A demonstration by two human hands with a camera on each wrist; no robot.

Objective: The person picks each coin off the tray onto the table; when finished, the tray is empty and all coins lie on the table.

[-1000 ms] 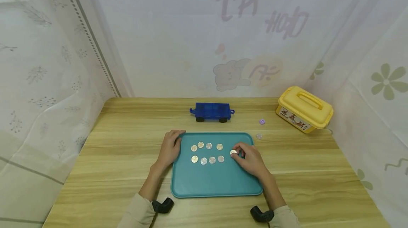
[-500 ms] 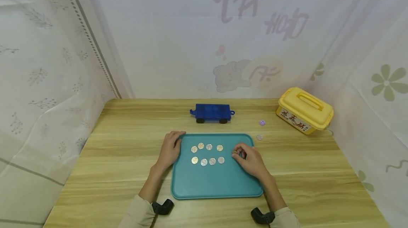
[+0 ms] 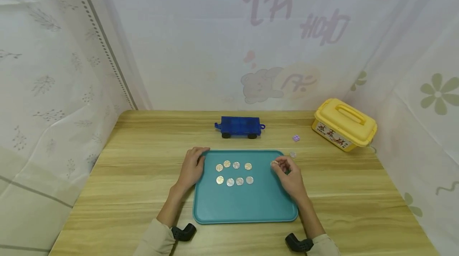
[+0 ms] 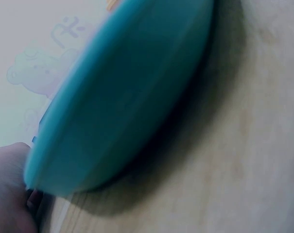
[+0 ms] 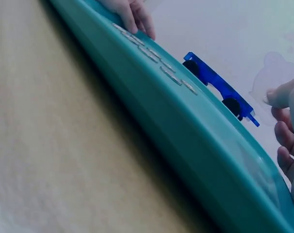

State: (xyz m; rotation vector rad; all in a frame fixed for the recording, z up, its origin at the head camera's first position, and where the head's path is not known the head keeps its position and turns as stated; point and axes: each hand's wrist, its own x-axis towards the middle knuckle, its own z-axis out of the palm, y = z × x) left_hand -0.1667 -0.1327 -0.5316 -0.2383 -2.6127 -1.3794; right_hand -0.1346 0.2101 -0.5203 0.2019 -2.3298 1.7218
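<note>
In the head view, a teal tray (image 3: pixel 244 204) carries two rows of small round coins, gold ones such as the coin (image 3: pixel 220 180) and silver ones such as the coin (image 3: pixel 239 181). Above the tray's right part, my right hand (image 3: pixel 291 176) pinches a gold coin (image 3: pixel 274 163) between thumb and fingertips. My left hand (image 3: pixel 190 169) rests on the tray's upper left edge, fingers relaxed. The right wrist view shows my right hand (image 5: pixel 290 126) with curled fingers beside the tray (image 5: pixel 185 141).
A blue toy wagon (image 3: pixel 240 126) stands behind the tray. Right of it lie a small purple piece (image 3: pixel 296 138) and a silver coin (image 3: pixel 293 154), the latter just outside the tray's corner. A yellow lidded box (image 3: pixel 344 124) sits at the back right.
My right hand has moved right and slightly away from me with the gold coin, toward the tray's right edge. My left hand and the coins on the tray stay in place.
</note>
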